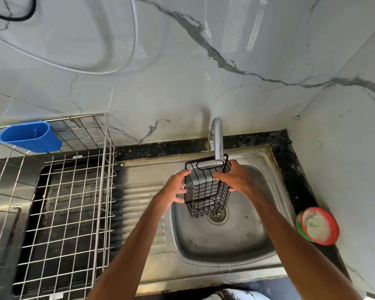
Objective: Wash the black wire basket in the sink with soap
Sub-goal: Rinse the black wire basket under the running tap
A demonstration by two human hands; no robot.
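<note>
I hold a black wire basket [206,191] over the steel sink [266,232], right under the chrome tap [218,139]. My left hand [176,188] grips its left side and my right hand [236,177] grips its upper right rim. The basket hangs tilted, with its lower end above the drain [217,215]. No running water is visible. A round red-rimmed tub of white soap paste [318,225] sits on the dark counter to the right of the sink.
A large steel wire dish rack [59,204] stands on the drainboard at left, with a blue plastic cup holder [30,136] hooked on its back rim. Marble-patterned walls close in behind and on the right. A white hose and a black cable hang on the wall.
</note>
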